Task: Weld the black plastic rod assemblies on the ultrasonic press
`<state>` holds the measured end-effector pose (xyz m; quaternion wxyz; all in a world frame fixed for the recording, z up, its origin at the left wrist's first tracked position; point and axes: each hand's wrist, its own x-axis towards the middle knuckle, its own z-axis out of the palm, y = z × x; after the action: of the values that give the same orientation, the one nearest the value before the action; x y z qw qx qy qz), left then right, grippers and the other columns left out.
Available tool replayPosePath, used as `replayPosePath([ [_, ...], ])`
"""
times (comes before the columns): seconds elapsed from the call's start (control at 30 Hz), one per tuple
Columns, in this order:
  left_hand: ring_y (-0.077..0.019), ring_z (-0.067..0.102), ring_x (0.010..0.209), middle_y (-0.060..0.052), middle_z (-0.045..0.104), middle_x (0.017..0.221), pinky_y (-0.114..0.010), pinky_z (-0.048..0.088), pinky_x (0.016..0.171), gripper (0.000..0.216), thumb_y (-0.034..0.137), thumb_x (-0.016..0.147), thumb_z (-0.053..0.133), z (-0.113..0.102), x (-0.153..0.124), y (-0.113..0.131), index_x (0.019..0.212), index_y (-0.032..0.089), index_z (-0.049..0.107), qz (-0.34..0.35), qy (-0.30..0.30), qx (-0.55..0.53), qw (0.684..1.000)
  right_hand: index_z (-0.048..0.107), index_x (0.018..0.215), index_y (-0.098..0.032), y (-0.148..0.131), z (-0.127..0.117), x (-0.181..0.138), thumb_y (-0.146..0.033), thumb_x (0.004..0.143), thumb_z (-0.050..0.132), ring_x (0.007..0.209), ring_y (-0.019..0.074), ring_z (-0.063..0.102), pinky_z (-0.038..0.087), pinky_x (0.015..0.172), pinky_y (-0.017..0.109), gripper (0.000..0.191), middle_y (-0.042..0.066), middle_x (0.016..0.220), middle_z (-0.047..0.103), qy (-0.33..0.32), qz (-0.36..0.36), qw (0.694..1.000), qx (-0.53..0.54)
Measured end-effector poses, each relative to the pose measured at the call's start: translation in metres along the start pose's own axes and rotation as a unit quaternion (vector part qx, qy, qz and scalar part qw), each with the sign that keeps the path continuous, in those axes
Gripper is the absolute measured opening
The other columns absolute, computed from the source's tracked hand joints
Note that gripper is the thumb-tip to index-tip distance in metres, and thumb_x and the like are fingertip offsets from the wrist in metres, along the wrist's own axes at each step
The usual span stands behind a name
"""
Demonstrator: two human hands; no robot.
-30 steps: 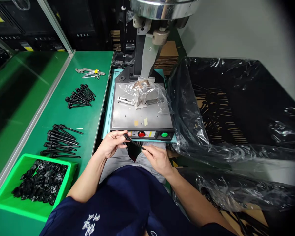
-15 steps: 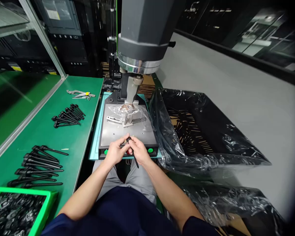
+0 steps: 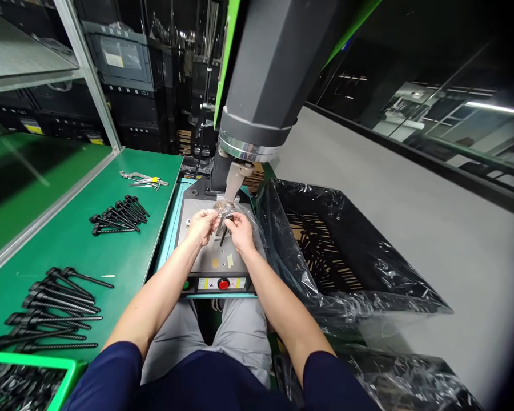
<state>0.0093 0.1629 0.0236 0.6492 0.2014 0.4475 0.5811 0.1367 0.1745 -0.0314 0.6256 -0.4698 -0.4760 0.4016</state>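
Observation:
My right hand pinches a black cable tie by its head, and its short dark strap points down toward me. Close beside it, my left hand is closed at the fingertips near the tie's head; what sits between these fingers is hidden. Both hands are over the metal plate of a bench press, at the small fixture under the tapered press tool. Clear plastic film lies around the fixture. The fingers cover part of the fixture, so I cannot tell whether the tie touches it.
Bundles of black cable ties lie on the green bench at left, with pliers behind. A green bin holds small black parts. At right stands a plastic-lined box of ties. A red button faces me.
Both hands have moved forward from the plate's front edge to the fixture, taking the cable tie along. My view has shifted, and the press's front buttons now show.

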Motion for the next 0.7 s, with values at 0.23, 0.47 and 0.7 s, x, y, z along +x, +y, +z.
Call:
replayPosePath([
  [0.23, -0.0061, 0.059, 0.050, 0.002, 0.061, 0.060, -0.014, 0.045, 0.047, 0.017, 0.011, 0.068, 0.075, 0.003, 0.007, 0.006, 0.075, 0.013, 0.059, 0.032, -0.013, -0.009, 0.999, 0.066, 0.094, -0.018, -0.010, -0.001, 0.027, -0.033, 0.065, 0.074, 0.066, 0.0142, 0.053, 0.045, 0.069, 0.028, 0.033, -0.001, 0.076, 0.064, 0.046, -0.075, 0.988, -0.127],
  [0.47, -0.0060, 0.059, 0.050, 0.002, 0.061, 0.060, -0.014, 0.046, 0.046, 0.019, 0.011, 0.066, 0.077, 0.001, 0.015, 0.010, 0.074, 0.013, 0.060, 0.030, -0.018, -0.018, 0.999, 0.061, 0.093, -0.018, -0.020, 0.005, 0.050, -0.036, 0.061, 0.077, 0.074, 0.0178, 0.059, 0.047, 0.074, 0.031, 0.040, 0.003, 0.086, 0.067, -0.042, 0.008, 0.992, -0.122],
  [0.7, -0.0055, 0.059, 0.050, 0.002, 0.062, 0.064, -0.014, 0.045, 0.046, 0.018, 0.010, 0.066, 0.077, 0.001, 0.017, 0.015, 0.074, 0.013, 0.061, 0.028, -0.014, -0.017, 0.999, 0.067, 0.097, -0.019, -0.030, -0.010, 0.050, -0.045, 0.073, 0.065, 0.082, 0.0186, 0.062, 0.047, 0.078, 0.031, 0.035, 0.003, 0.090, 0.071, -0.141, -0.005, 0.983, -0.118],
])
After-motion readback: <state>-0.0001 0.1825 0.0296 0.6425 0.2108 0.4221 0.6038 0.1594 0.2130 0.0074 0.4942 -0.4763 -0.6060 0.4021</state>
